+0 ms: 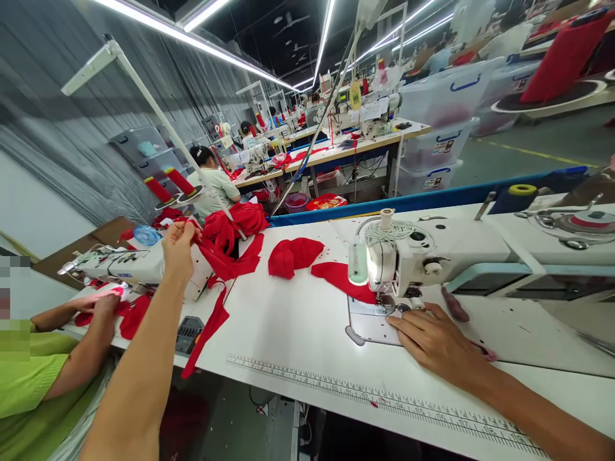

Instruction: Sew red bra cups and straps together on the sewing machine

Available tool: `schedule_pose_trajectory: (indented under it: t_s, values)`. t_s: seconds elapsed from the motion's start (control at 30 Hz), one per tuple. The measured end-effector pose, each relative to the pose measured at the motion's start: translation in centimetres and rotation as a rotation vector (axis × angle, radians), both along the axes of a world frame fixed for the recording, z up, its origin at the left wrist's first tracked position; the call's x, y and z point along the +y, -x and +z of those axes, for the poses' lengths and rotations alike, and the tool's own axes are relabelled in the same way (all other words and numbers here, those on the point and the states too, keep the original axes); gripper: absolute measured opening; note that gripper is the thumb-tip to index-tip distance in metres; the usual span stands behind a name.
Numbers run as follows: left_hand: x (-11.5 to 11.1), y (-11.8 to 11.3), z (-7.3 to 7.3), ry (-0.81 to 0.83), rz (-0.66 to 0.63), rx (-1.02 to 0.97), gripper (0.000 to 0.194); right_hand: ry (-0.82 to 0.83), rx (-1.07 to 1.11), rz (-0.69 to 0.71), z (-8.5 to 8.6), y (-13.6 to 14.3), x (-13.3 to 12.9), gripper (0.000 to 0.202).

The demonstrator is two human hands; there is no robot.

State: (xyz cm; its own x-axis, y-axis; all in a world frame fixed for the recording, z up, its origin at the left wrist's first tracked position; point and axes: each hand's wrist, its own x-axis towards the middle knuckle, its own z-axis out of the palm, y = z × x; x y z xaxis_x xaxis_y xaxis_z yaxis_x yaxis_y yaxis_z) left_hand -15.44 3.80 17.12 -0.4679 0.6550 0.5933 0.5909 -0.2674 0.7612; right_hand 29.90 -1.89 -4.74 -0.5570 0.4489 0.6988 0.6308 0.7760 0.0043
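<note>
My left hand (179, 242) is raised at the left end of the table, fingers pinched on red fabric (216, 253) at the edge of a heap. A narrow red strip (211, 333) hangs over the table's front edge below it. My right hand (430, 336) lies flat by the needle plate of the white sewing machine (398, 256), fingers stretched out and holding nothing. Under the presser foot area lies the tip of a red fabric piece (343, 280). Another folded red piece (294, 255) rests on the white tabletop (283, 314) between my hands.
To my left, a co-worker in a green shirt (29, 384) handles red fabric at a second sewing machine (139, 262). A printed ruler (355, 387) runs along the front edge. Stacked plastic bins (442, 96) stand behind. Red thread cones (168, 186) sit on a stand at the left.
</note>
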Motion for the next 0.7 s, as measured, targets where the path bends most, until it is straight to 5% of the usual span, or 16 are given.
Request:
schedule_pose_trajectory:
  t_s: [0.1, 0.17, 0.27, 0.37, 0.5, 0.6, 0.7]
  values:
    - [-3.1, -3.3, 2.7, -0.110, -0.053, 0.009, 0.027, 0.001, 0.031, 0.042, -0.1, -0.1, 0.3, 0.029]
    - [-6.5, -6.7, 2.5, -0.057, -0.160, 0.044, 0.025, 0.003, 0.061, 0.094, 0.4, 0.0, 0.1, 0.025]
    - [-12.1, -12.4, -0.2, 0.468, -0.475, 0.166, 0.024, 0.106, 0.176, 0.184, 2.6, 0.5, -1.7, 0.023]
    - [-15.9, -17.4, -4.0, 0.972, -0.835, 0.035, 0.032, 0.494, 0.412, 0.344, 6.0, 1.9, -5.3, 0.032]
    - [-15.9, -19.9, -7.9, 1.328, -1.176, -0.179, 0.039, 1.357, 0.474, 0.665, 8.9, 2.9, -8.7, 0.051]
    - [-13.6, -18.5, -9.7, 1.504, -1.305, -0.233, 0.045, 1.704, 0.578, 0.437, 8.5, 0.5, -8.7, 0.053]
    - [-11.5, -16.3, -10.9, 1.496, -1.214, -0.127, 0.047, 1.682, 0.636, 0.119, 7.3, -3.4, -7.4, 0.047]
